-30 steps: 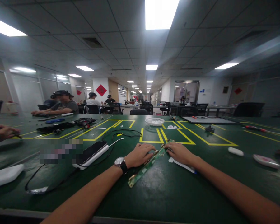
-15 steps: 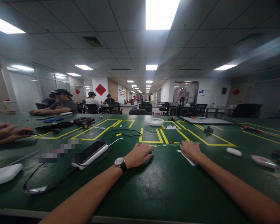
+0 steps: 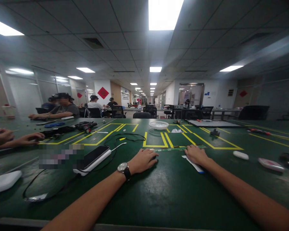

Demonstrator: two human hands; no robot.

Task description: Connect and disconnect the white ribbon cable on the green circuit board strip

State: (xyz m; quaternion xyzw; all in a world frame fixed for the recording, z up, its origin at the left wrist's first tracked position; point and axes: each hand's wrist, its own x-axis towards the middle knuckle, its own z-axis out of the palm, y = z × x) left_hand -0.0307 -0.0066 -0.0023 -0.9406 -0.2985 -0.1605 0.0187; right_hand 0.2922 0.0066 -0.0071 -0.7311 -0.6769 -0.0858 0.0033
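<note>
A thin green strip (image 3: 169,149), resembling a narrow circuit board or tape, lies across the green table between my hands. My left hand (image 3: 144,161), with a watch (image 3: 123,168) on its wrist, rests palm down at the strip's left end, fingers stretched and slightly apart. Over the strip's right part lies my right hand (image 3: 196,154), its fingers forward and touching the strip; their tips are partly hidden. A white paper-like strip with a blue end (image 3: 195,165) sticks out from beneath the right hand.
Left of me are a phone (image 3: 95,156) on a white block, a black cable (image 3: 125,136) and a co-worker's hands (image 3: 26,139). A white basket (image 3: 158,125) stands ahead. To the right lie a white oval object (image 3: 240,155), a pinkish case (image 3: 271,164) and a screwdriver-like tool (image 3: 257,131).
My hands stay in place on the green strip. At the far left, the co-worker's nearer hand has shifted and its fingers now reach further right. The view has turned very slightly.
</note>
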